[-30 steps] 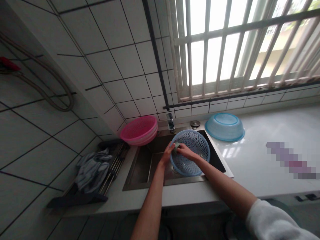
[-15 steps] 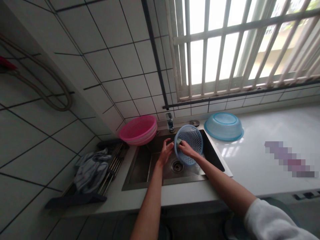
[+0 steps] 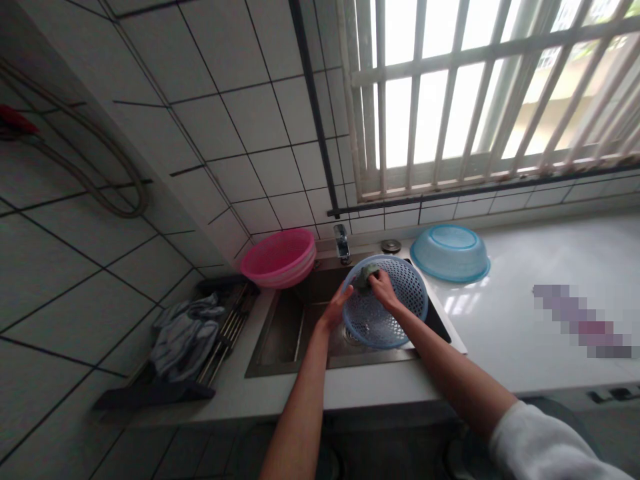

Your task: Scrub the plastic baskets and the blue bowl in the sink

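Note:
A light blue plastic colander [image 3: 407, 287] is tilted over the sink [image 3: 280, 333], its holed inside facing me. My left hand [image 3: 335, 309] grips its left rim, thumb on top and the other fingers hidden behind the wall. Inside the colander, near the upper left of the rim, my right hand [image 3: 382, 288] is closed on a crumpled grey-green cloth [image 3: 365, 275] pressed against the inner wall. The faucet [image 3: 342, 241] stands just behind the colander. Part of the sink drain shows below the colander's left edge.
A pink basin [image 3: 280, 259] rests at the sink's back left corner. An upturned blue basin [image 3: 450, 253] lies on the counter [image 3: 505, 320] to the right, near a round metal sink stopper [image 3: 391, 246]. Striped cloth [image 3: 185, 339] covers a folded rack at left.
The colander has turned to face me more and shifted slightly right and down. My left hand has closed on its rim. My right hand moved slightly up with the cloth.

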{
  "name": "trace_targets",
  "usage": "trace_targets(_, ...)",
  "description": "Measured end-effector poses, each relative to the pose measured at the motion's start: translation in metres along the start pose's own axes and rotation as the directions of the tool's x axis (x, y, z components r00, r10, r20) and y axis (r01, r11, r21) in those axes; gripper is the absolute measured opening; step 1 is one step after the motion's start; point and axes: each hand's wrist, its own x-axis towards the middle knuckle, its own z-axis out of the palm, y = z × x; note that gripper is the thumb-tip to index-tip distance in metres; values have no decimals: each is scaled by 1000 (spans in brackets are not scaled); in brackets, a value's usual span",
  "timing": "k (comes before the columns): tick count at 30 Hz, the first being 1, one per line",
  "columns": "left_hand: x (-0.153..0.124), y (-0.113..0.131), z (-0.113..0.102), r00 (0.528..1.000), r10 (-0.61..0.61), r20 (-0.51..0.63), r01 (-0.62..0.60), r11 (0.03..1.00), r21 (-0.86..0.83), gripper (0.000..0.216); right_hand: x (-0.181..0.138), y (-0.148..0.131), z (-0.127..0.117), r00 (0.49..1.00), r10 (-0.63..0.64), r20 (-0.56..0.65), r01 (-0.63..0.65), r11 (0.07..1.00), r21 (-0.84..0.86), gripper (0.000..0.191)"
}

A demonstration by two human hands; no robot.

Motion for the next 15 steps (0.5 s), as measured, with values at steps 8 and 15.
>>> trace_targets(8,6,0,-8,974,135,-181,-113,986,122,63,-30,7,27,827,70,559,-140,987,84,18)
trace_targets(15,4,-7,-1,999,31,-30,-27,989,147,63,4,4,3,963,270,-16,-258,933,251,28)
